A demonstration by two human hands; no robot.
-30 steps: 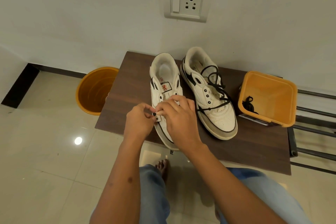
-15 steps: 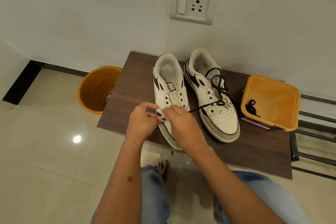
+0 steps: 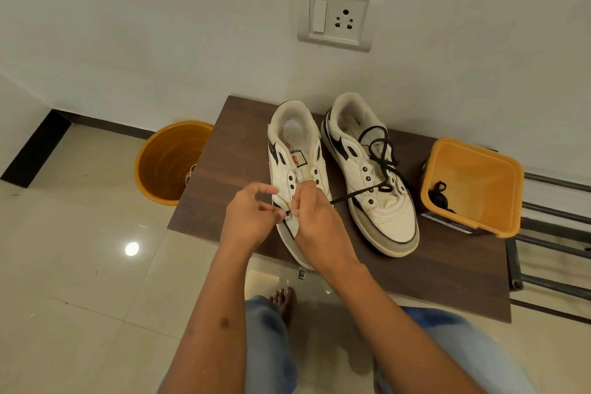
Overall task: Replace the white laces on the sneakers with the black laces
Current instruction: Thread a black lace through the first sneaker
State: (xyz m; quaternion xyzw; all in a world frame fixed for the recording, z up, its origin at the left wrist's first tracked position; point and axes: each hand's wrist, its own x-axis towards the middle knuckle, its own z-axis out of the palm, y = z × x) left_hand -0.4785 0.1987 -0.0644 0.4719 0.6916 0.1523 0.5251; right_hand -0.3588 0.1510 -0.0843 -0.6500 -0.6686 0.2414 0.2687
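Two white sneakers with black trim stand on a brown table, toes toward me. The left sneaker has bare eyelets. A loose black lace lies tangled over the right sneaker, and one strand runs taut to my hands. My left hand and my right hand meet over the left sneaker's lowest eyelets, both pinching the black lace end between fingertips. My right hand hides the toe of that shoe.
An orange square tub at the table's right holds another black lace. An orange round bucket sits on the tiled floor to the left. A metal rack stands at the right. My foot is under the table's front edge.
My hands slid down the left sneaker toward its toe. The black lace strand came off the right sneaker's front and now stretches taut to my hands.
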